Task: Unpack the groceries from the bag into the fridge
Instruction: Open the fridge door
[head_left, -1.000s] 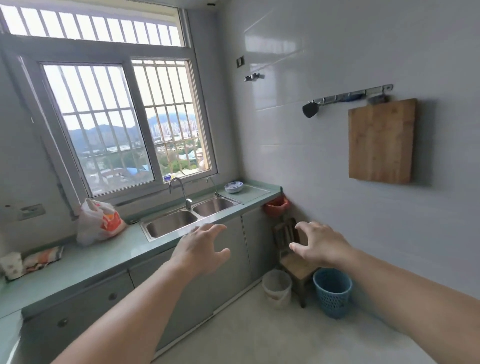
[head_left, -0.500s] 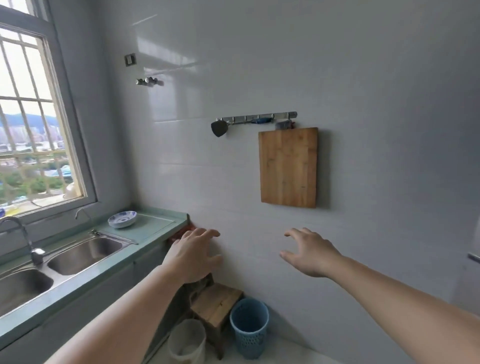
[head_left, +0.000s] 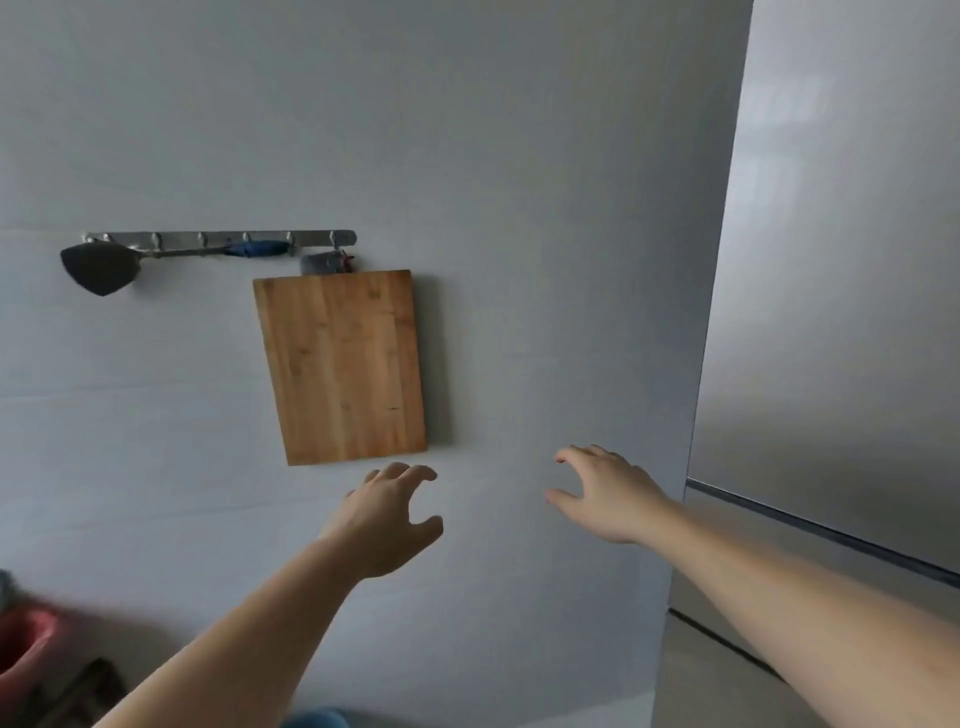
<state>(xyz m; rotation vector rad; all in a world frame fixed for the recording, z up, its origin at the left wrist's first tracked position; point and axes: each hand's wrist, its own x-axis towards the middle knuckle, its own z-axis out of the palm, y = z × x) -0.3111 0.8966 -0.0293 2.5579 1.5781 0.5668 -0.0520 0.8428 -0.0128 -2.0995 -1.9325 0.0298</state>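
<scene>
A tall silver fridge fills the right side of the view, its doors closed, with a dark seam between the upper and lower door. My right hand is stretched out in front of the white wall, just left of the fridge edge, fingers spread and empty. My left hand hovers further left below the cutting board, fingers curled apart, holding nothing. The grocery bag is out of view.
A wooden cutting board hangs on the tiled wall under a metal hook rail that carries a dark spatula. A red bin sits at the lower left, and a blue basket rim shows at the bottom edge.
The view has swung right, away from the window, sink and counter with the bag; the fridge has come into view. Both hands stay raised and empty.
</scene>
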